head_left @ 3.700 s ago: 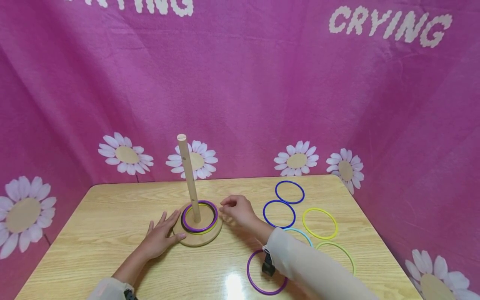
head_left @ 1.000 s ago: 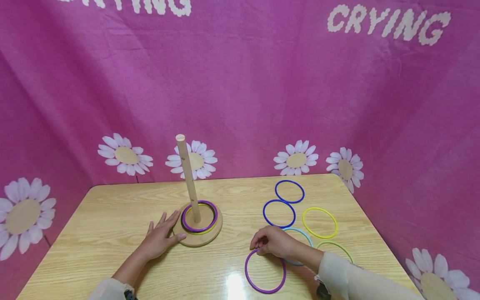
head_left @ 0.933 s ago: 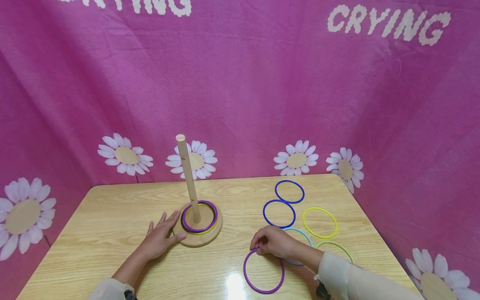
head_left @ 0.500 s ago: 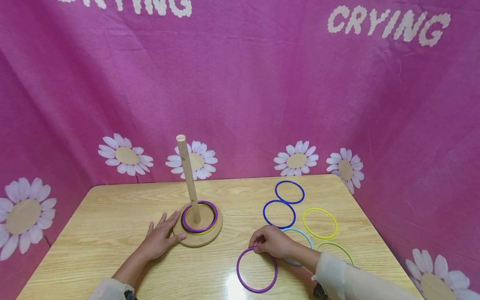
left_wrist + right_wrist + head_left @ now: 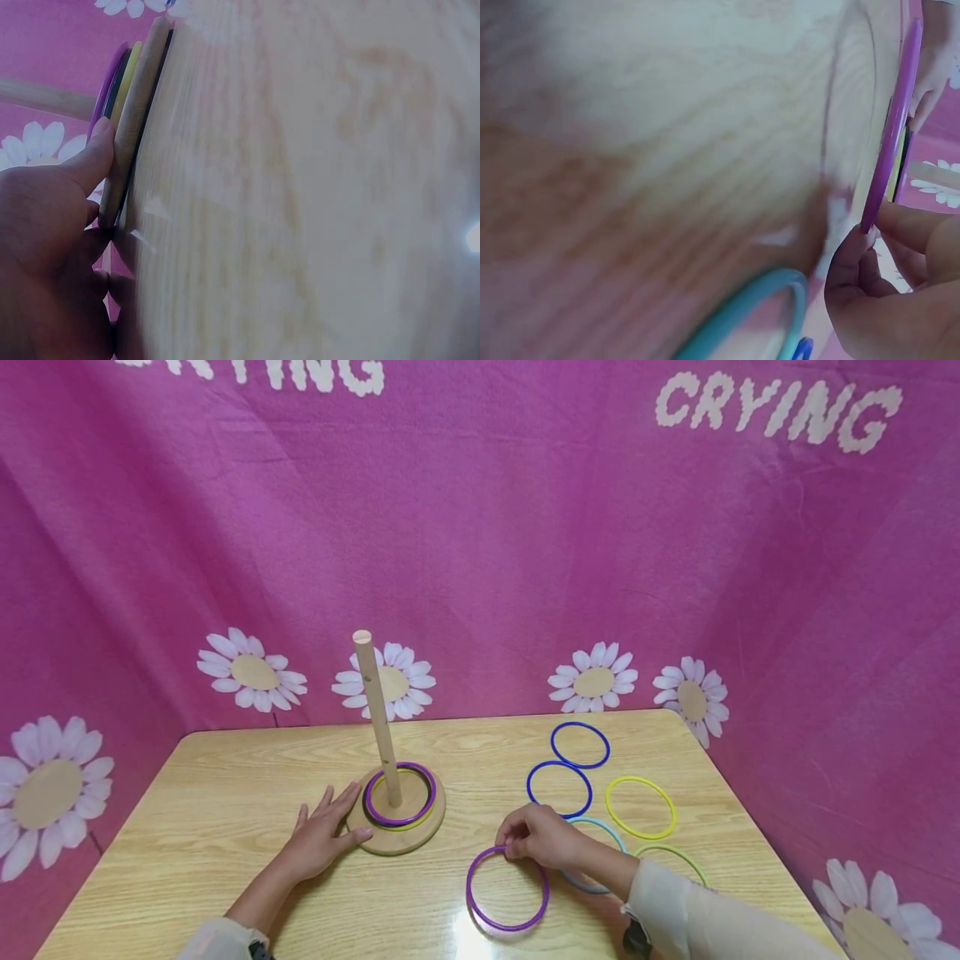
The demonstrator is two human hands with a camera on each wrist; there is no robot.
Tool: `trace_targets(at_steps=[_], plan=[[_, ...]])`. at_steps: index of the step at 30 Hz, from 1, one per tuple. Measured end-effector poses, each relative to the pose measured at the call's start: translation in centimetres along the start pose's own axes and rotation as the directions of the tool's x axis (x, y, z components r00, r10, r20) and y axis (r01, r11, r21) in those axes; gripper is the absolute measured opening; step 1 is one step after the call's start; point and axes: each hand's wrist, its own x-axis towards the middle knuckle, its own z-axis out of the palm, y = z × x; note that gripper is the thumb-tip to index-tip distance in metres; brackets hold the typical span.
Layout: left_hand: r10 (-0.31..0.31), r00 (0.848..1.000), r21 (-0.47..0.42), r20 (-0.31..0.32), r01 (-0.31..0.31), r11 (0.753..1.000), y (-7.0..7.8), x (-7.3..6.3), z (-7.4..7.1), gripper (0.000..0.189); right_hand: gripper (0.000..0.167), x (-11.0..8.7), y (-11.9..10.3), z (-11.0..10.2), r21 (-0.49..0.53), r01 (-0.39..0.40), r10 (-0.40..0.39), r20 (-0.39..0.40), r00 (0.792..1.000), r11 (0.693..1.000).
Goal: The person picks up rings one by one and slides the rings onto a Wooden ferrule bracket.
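Observation:
My right hand (image 5: 543, 837) pinches the far edge of a purple ring (image 5: 510, 929) between thumb and fingertips. In the right wrist view this purple ring (image 5: 891, 142) stands off the table, its reflection showing on the glossy surface. My left hand (image 5: 318, 835) lies with spread fingers along the left edge of a round wooden base (image 5: 393, 845); its thumb (image 5: 96, 154) rests at the base's rim. A wooden peg (image 5: 377, 718) rises from the base. Around its foot lie a stacked purple ring (image 5: 397, 822), a black ring and a yellow ring.
On the table's right side lie two dark blue rings (image 5: 528, 787), a yellow ring (image 5: 641, 837), a light green ring (image 5: 688, 860) and a light blue ring (image 5: 611, 832), partly under my right forearm. A pink flowered cloth (image 5: 480, 568) hangs behind the wooden table (image 5: 240, 760).
My right hand has gone from beside the base to the purple ring and taken hold of it. The ring has shifted left and a little upward. My left hand stays put.

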Motion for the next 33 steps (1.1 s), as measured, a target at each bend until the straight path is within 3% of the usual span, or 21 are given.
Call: trace_targets(at_steps=[6,15,25,33], plan=[[-0.002,1.0,-0.006,0.003,0.002,1.0,0.1,0.0,0.0,0.087,0.01,1.1,-0.8,-0.7,0.051,0.027,-0.027,-0.006,1.0,0.998],[0.001,1.0,-0.01,0.002,-0.001,1.0,0.1,0.0,0.0,0.087,0.01,2.8,-2.9,-2.7,0.004,0.066,-0.066,-0.047,0.997,0.998],[0.0,1.0,-0.013,0.006,0.0,1.0,0.0,-0.1,0.0,0.087,0.01,4.6,-6.5,-5.6,-0.002,0.054,-0.054,-0.122,0.991,0.999],[0.003,1.0,-0.003,0.007,-0.003,1.0,0.0,0.0,0.0,0.087,0.01,6.0,-9.6,-7.5,-0.014,0.08,-0.081,-0.21,0.974,0.997]])
